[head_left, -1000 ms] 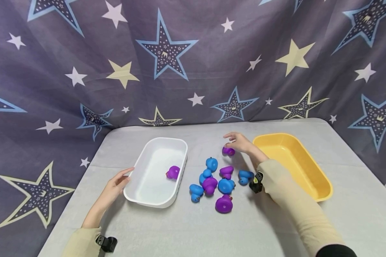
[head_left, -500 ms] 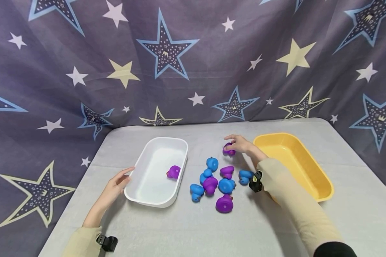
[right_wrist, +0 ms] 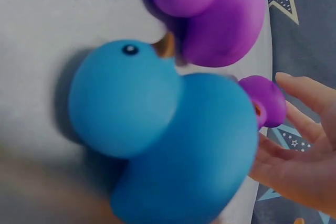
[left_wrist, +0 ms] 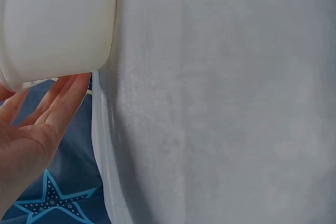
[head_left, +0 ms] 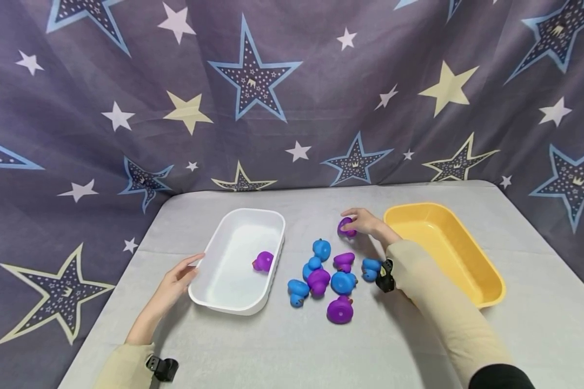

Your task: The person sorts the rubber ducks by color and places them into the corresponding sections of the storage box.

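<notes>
In the head view my left hand point(head_left: 173, 282) rests its fingertips on the left rim of a white tray point(head_left: 209, 294); in the left wrist view its fingers point(left_wrist: 63, 103) look fairly straight beneath the tray. Inside that tray lies one purple rubber duck point(head_left: 263, 261). My right hand point(head_left: 366, 222) is at another purple rubber duck point(head_left: 346, 228) at the back of the table. Its fingers extend around that duck, which sits between them in the right wrist view; a firm pinch is not visible. A blue rubber duck point(right_wrist: 184, 145) close to the camera hides some fingertips.
Between the trays lie several blue and purple rubber ducks, including a blue one point(head_left: 343, 282) and a purple one point(head_left: 340, 310) at the front. A yellow tray point(head_left: 491, 294) stands at right, partly behind the right forearm. A starry cloth point(head_left: 292, 108) hangs behind the table.
My right hand has lowered slightly and drawn a little right around the purple duck, which stays nearly in place. The left hand and white tray have not moved noticeably.
</notes>
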`<state>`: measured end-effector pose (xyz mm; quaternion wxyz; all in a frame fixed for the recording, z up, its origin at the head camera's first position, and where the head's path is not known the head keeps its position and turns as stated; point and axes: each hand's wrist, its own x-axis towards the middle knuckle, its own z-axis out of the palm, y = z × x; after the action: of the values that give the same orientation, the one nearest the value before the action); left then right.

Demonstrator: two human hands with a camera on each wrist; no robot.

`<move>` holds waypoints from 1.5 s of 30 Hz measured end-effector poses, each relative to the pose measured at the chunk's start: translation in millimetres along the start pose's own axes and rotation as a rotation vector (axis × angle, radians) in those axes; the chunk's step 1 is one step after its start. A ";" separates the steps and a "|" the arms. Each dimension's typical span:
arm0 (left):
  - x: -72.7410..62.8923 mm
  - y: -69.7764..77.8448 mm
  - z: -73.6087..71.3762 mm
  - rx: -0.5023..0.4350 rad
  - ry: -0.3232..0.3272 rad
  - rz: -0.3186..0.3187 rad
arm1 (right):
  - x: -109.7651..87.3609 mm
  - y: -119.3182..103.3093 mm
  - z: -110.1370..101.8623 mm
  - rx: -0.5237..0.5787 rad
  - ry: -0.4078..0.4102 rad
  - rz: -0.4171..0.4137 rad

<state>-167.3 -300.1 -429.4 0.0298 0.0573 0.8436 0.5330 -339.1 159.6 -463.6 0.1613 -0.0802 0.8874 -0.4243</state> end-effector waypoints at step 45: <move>0.4 -4.5 -0.6 0.001 0.002 0.033 | -45.9 -71.5 5.2 0.171 0.136 -0.001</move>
<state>-168.0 -302.5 -433.1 0.0202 0.0707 0.8429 0.5331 -293.9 123.8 -400.9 0.1066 -0.0375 0.8570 -0.5029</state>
